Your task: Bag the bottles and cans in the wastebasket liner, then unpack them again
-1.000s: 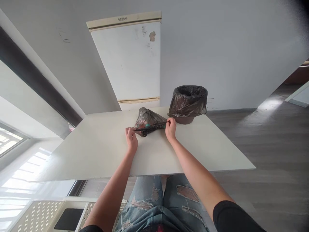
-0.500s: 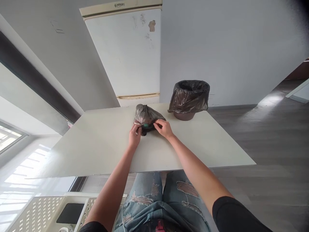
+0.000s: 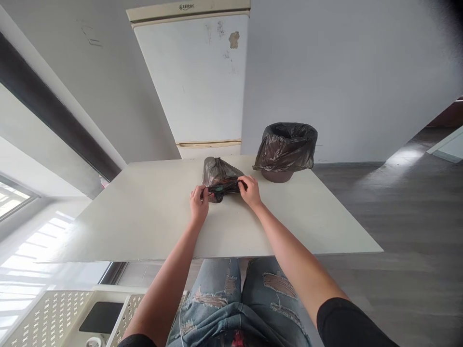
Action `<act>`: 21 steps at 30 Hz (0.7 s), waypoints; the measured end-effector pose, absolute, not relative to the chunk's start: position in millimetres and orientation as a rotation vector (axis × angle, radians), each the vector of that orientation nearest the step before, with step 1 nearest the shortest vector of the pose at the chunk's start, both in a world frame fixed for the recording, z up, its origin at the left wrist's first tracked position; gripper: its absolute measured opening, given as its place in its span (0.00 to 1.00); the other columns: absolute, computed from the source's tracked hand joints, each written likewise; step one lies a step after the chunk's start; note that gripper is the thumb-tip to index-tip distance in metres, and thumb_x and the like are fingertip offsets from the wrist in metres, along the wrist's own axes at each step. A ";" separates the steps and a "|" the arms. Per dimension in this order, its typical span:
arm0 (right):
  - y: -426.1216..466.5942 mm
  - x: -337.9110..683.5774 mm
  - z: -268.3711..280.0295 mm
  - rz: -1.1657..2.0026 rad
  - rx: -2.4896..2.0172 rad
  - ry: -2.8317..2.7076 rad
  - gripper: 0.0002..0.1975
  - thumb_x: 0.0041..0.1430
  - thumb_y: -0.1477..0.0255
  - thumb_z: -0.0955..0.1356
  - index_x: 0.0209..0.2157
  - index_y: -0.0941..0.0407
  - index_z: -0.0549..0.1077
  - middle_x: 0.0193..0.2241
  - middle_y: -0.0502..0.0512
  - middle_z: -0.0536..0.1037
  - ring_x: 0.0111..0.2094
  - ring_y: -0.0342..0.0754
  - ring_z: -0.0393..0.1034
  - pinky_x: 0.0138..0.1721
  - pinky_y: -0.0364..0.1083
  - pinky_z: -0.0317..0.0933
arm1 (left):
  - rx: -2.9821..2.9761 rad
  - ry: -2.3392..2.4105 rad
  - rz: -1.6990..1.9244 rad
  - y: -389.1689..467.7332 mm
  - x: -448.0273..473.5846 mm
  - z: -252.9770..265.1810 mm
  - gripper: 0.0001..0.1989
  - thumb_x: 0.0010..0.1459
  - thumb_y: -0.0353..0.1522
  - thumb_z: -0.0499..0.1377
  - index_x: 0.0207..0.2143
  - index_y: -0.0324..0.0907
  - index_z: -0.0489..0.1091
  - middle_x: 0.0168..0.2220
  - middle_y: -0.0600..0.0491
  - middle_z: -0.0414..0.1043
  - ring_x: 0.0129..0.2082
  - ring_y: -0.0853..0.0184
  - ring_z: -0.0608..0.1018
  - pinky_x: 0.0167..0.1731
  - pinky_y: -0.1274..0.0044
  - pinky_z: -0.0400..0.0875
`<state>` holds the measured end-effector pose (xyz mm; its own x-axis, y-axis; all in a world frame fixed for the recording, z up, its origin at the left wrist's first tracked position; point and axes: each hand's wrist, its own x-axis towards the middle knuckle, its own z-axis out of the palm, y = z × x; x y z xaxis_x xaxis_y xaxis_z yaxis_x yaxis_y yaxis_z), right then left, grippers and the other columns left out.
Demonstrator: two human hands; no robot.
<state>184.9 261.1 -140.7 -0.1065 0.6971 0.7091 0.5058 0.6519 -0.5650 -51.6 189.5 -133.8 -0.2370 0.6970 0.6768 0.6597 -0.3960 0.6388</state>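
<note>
A dark, thin plastic bag (image 3: 220, 173) with something inside lies on the white table (image 3: 155, 212) in front of me. Through its film I make out reddish and green patches, but not what they are. My left hand (image 3: 199, 200) pinches the bag's near edge on the left. On the right, my right hand (image 3: 249, 189) grips the same edge, so the plastic is stretched between both hands. Behind and to the right stands a brown trash bin (image 3: 278, 176), its black liner (image 3: 285, 147) folded over the rim.
A white refrigerator (image 3: 198, 82) stands beyond the table's far edge, against a grey wall (image 3: 347, 72). Below the table at the lower left are cream baskets (image 3: 58, 313) with perforated sides. Grey wood-look floor (image 3: 361, 202) lies to the right.
My hands have moved apart, the left one outward to the left and the right one slightly right. The bag's near edge is now pulled tauter between them.
</note>
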 end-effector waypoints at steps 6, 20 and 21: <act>260.7 190.5 -136.1 0.108 -1.099 -1.434 0.13 0.70 0.72 0.60 0.43 0.53 0.76 0.38 0.61 0.74 0.43 0.59 0.67 0.49 0.57 0.62 | 1.973 1.540 1.737 191.9 -48.2 -130.7 0.16 0.75 0.37 0.48 0.46 0.46 0.75 0.43 0.47 0.71 0.42 0.63 0.77 0.43 0.72 0.73; 261.7 190.1 -136.1 0.077 -1.241 -1.141 0.08 0.67 0.73 0.59 0.43 0.53 0.69 0.44 0.64 0.67 0.46 0.58 0.68 0.48 0.56 0.65 | 1.976 1.560 1.827 194.4 -50.4 -135.7 0.19 0.73 0.30 0.47 0.52 0.45 0.77 0.53 0.43 0.73 0.54 0.58 0.75 0.56 0.64 0.73; 262.3 189.9 -137.3 0.075 -1.255 -1.121 0.06 0.69 0.71 0.60 0.42 0.53 0.67 0.41 0.62 0.68 0.43 0.57 0.68 0.46 0.55 0.65 | 1.957 1.552 1.864 194.6 -49.7 -135.6 0.19 0.74 0.32 0.47 0.55 0.44 0.75 0.55 0.42 0.72 0.55 0.58 0.75 0.57 0.64 0.72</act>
<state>189.9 262.3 -137.3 0.5050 0.5964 0.6239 0.5076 0.3795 -0.7735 -49.7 194.6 -135.6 -0.2111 0.6403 0.7385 0.6106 -0.5036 0.6112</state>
